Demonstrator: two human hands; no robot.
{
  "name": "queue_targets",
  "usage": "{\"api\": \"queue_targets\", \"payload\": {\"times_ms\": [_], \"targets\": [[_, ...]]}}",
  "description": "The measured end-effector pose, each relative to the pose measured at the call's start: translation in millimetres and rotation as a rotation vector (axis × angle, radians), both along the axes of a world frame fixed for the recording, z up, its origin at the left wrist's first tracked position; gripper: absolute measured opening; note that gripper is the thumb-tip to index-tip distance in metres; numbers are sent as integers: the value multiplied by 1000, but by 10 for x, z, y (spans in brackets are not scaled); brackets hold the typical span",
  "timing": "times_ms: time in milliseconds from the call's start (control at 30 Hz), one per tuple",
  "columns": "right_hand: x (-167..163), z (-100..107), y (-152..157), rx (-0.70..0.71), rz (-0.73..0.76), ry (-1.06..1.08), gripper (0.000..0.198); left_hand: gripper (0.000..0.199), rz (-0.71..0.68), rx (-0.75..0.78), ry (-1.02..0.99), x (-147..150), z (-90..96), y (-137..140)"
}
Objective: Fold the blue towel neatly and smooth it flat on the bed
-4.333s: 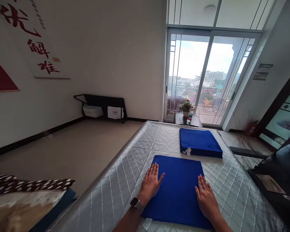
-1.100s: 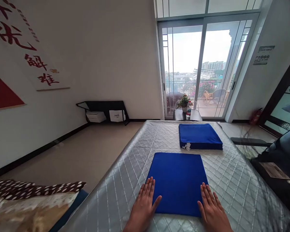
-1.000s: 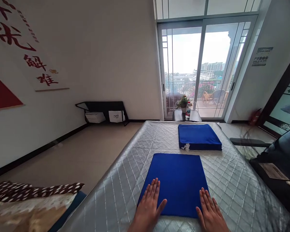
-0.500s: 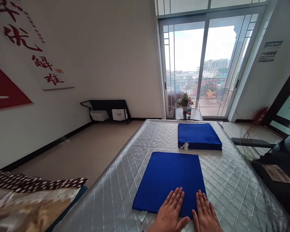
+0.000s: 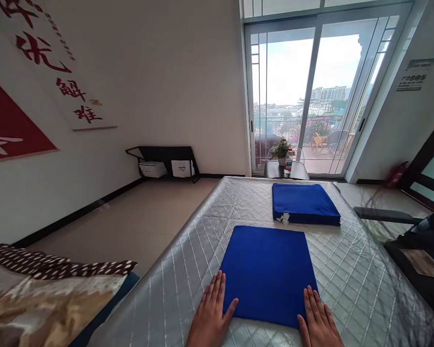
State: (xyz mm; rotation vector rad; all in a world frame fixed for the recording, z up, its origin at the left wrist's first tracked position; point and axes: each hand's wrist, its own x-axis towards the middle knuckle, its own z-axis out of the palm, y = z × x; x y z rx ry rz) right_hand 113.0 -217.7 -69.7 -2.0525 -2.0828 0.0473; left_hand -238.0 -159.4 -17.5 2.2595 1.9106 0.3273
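A flat blue fabric square, folded or panel-like, lies on the silver quilted cover in front of me. My left hand rests flat at its near left corner, fingers together and stretched out, thumb on the blue surface. At the near right corner my right hand lies flat too, fingers stretched along the right edge. Neither hand grips anything. Farther back sits a stack of similar blue pieces, with small white tags poking out at its front left.
Patterned bedding lies at the lower left. Behind the covered surface stand a small table with a potted plant and a bottle. A dark chair is at the right. Glass sliding doors fill the back.
My left hand has slid left from the middle of the blue piece to its near left corner, now hiding the white tag there. The right hand stays at the right edge. The view shifted slightly.
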Motion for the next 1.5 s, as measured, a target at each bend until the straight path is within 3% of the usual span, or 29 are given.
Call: {"api": "queue_targets", "payload": {"times_ms": [233,500,600,700,800,867,1000,1067,1133,1267,1500], "targets": [[20,144,-3,-68,-28,-56,72,89,-38,43,2,-1,-33,33],[-116,835,593,-26,-32,-105,69,90,-52,55,13,9,50,-12],[-119,850,801,-24,-53,-99,69,90,-13,78,30,-21,5,-11],[-103,699,877,-24,-99,-76,69,86,37,115,58,27,-14,75],[-93,575,882,-16,-114,-59,69,82,-9,133,72,309,89,239],[-90,546,881,-18,-118,-56,68,83,-151,134,58,645,220,347],[-74,532,884,-11,-105,-55,66,78,-577,149,-35,1410,458,476],[-58,515,882,2,-88,-68,64,76,-680,147,-71,1678,485,509],[-46,500,879,7,-68,-81,63,76,-697,134,-89,1804,448,542],[-51,521,881,-6,-69,-65,65,76,-619,112,-82,1649,334,653],[-80,589,876,-28,-107,-25,68,81,-290,77,12,732,234,996]]}}
